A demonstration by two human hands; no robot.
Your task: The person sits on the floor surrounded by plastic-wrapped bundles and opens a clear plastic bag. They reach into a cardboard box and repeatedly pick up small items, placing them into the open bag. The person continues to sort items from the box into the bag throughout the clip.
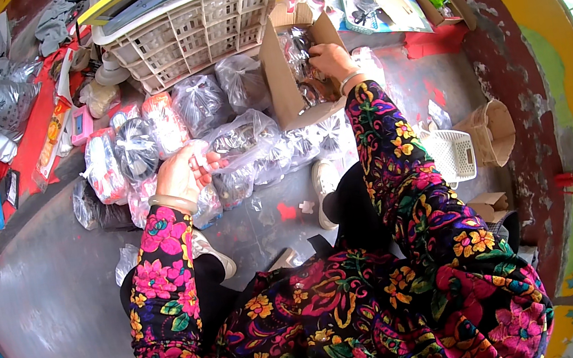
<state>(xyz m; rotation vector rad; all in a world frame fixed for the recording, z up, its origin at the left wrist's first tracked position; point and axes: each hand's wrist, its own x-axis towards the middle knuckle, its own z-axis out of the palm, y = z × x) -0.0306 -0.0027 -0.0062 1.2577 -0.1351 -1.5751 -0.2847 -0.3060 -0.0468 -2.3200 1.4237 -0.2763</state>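
My left hand [182, 175] is palm up with its fingers curled at the edge of a clear plastic bag [243, 135], which it seems to pinch. Dark items show through that bag, which lies on other filled bags. Inside an open cardboard box [279, 78], my right hand [333, 62] has its fingers drawn together among small packets in shiny clear wrap [296, 47]. Whatever those fingertips grip is hidden. The box stands tilted against the crate, its flaps spread. Each wrist wears a pale bangle.
Several knotted bags of goods [136, 149] are heaped across the floor. Behind them stands a white plastic crate [194, 31]. At the right are a white basket [451, 153] and a brown bin [491, 133]. Red plastic and silver bags [5, 105] lie far left. My shoes [326, 191] are close to the heap.
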